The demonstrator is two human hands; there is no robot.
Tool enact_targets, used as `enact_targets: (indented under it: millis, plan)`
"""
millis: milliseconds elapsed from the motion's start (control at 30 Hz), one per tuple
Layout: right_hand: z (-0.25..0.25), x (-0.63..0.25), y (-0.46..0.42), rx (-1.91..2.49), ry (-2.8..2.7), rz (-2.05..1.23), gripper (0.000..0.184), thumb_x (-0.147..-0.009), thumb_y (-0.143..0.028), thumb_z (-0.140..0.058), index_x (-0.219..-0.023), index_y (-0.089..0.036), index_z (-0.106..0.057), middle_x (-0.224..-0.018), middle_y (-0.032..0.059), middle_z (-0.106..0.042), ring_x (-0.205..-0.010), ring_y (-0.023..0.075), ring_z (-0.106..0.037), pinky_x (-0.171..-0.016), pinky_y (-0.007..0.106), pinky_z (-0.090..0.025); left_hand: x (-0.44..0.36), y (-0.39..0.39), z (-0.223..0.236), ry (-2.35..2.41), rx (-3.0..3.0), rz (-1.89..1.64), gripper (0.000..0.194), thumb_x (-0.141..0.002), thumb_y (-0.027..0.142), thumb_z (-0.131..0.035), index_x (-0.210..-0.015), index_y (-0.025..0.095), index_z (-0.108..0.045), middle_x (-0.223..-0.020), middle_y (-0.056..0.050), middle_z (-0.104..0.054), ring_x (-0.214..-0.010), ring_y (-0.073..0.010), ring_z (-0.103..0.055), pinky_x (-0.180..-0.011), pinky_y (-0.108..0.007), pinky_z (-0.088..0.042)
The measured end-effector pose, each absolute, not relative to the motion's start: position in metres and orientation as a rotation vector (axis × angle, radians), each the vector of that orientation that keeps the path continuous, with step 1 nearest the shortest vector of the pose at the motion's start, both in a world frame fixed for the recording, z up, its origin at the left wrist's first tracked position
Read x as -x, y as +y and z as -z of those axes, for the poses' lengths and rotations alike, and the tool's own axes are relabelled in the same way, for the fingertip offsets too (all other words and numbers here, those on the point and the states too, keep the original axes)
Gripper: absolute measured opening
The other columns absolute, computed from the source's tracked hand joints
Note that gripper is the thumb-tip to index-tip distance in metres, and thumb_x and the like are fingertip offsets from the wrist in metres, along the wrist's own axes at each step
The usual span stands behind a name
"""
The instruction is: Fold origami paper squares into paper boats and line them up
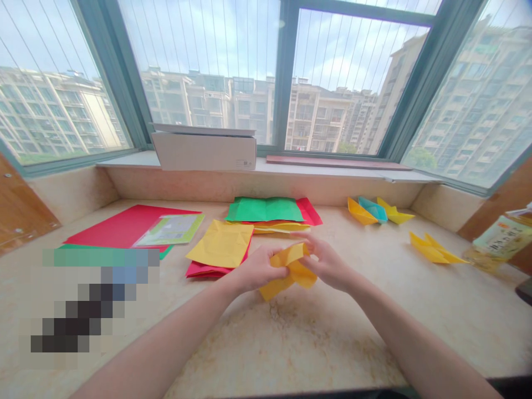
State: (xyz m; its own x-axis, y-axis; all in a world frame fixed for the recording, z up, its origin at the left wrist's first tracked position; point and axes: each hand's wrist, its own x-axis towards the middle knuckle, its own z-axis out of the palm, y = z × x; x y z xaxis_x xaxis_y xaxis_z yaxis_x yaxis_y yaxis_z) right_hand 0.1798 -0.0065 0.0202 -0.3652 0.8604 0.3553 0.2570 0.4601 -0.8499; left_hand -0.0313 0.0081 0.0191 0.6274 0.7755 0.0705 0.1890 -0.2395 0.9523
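Between my two hands, a little above the counter, is a sheet of yellow paper (286, 277), partly folded and bent. My left hand (261, 269) pinches its left side, thumb on the near face. The upper right part is gripped by my right hand (326, 260), with some of its fingers hidden behind the paper. Just left of my left hand lies a stack of creased yellow and red paper squares (222, 244). Behind my hands rests a pile of folded sheets, with a green sheet (266, 209) on top and red and yellow below.
Several folded paper boats (368, 210) stand at the back right, with another yellow boat (436, 248) nearer. A bottle (502, 238) is at the right edge. Red sheets (133, 224) and a clear packet (172, 229) lie left. A white box (205, 151) sits on the sill.
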Motion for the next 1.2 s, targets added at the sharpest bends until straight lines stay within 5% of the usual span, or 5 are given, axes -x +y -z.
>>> enact_targets:
  millis: [133, 267, 833, 1033, 1200]
  plan:
    - [-0.013, -0.176, -0.004, 1.023, -1.913, -0.747, 0.049, -0.080, -0.018, -0.066, -0.128, -0.024, -0.059, -0.116, 0.0060, -0.069, -0.091, 0.0188, -0.066, -0.082, 0.034, -0.054, 0.029, 0.007, -0.017, 0.800, -1.849, -0.681, 0.032, -0.077, 0.021, -0.064, -0.107, 0.015, -0.072, -0.097, -0.007, -0.073, -0.086, -0.0235, -0.066, -0.068, -0.028, -0.047]
    - [-0.010, -0.174, -0.001, 1.123, -1.844, -0.746, 0.039, -0.080, -0.023, -0.068, -0.118, -0.021, -0.064, -0.096, 0.0037, -0.072, -0.072, 0.0160, -0.064, -0.066, 0.030, -0.054, 0.027, 0.006, -0.017, 0.774, -1.895, -0.734, 0.029, -0.076, 0.019, -0.062, -0.103, 0.015, -0.073, -0.094, -0.005, -0.073, -0.084, -0.0225, -0.066, -0.069, -0.027, -0.047]
    - [-0.012, -0.164, -0.009, 1.042, -1.826, -0.807, 0.013, -0.081, -0.027, -0.070, -0.092, -0.019, -0.070, -0.087, 0.0033, -0.074, -0.080, 0.0203, -0.069, -0.070, 0.032, -0.055, 0.019, 0.000, -0.012, 0.904, -2.101, -0.743, 0.013, -0.073, 0.018, -0.057, -0.074, 0.015, -0.069, -0.064, 0.001, -0.062, -0.062, -0.0145, -0.055, -0.054, -0.023, -0.036]
    - [-0.003, -0.162, -0.009, 1.068, -1.793, -0.695, 0.021, -0.081, -0.022, -0.066, -0.102, -0.020, -0.067, -0.092, 0.0050, -0.074, -0.081, 0.0212, -0.069, -0.071, 0.034, -0.056, 0.014, -0.005, -0.017, 0.902, -2.048, -0.818, 0.014, -0.077, 0.018, -0.058, -0.082, 0.015, -0.071, -0.074, -0.002, -0.067, -0.069, -0.0171, -0.059, -0.059, -0.025, -0.039]
    - [-0.006, -0.160, -0.012, 1.033, -1.765, -0.649, 0.035, -0.084, -0.027, -0.067, -0.119, -0.022, -0.061, -0.101, 0.0064, -0.073, -0.085, 0.0221, -0.070, -0.074, 0.036, -0.057, 0.018, 0.000, -0.018, 0.850, -1.754, -0.916, 0.025, -0.083, 0.035, -0.066, -0.095, 0.015, -0.072, -0.086, -0.005, -0.069, -0.077, -0.0193, -0.061, -0.064, -0.026, -0.042]
